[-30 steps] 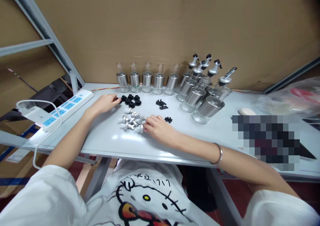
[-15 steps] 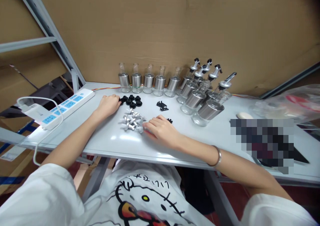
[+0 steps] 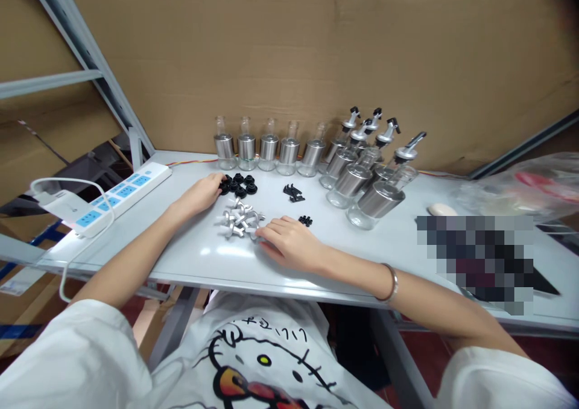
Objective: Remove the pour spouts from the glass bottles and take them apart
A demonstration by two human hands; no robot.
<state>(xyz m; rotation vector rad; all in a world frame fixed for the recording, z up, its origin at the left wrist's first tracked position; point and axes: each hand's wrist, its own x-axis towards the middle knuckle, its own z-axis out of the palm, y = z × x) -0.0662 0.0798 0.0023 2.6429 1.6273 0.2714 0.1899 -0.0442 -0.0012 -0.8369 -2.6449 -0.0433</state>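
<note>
My left hand rests on the table with its fingertips against the left edge of a cluster of black ribbed stoppers. Its fingers are loosely stretched, and I see nothing gripped in them. My right hand lies palm down, slightly curved, with its fingertips at the right side of a heap of silver pourer spouts. No held object shows there, though the underside of the hand is hidden. Just beyond the right hand is a small group of tiny black parts. Farther back lie thin black flip caps.
Several glass bottles with steel sleeves line the cardboard wall. More bottles stand right of centre, some topped with pourers. A white power strip lies left. At right are a pale oval object, a blurred-out dark item and a plastic bag.
My left hand has shifted slightly right and gathered the leftmost black stoppers closer to the cluster. My right hand has moved slightly, uncovering more of the tiny black parts.
</note>
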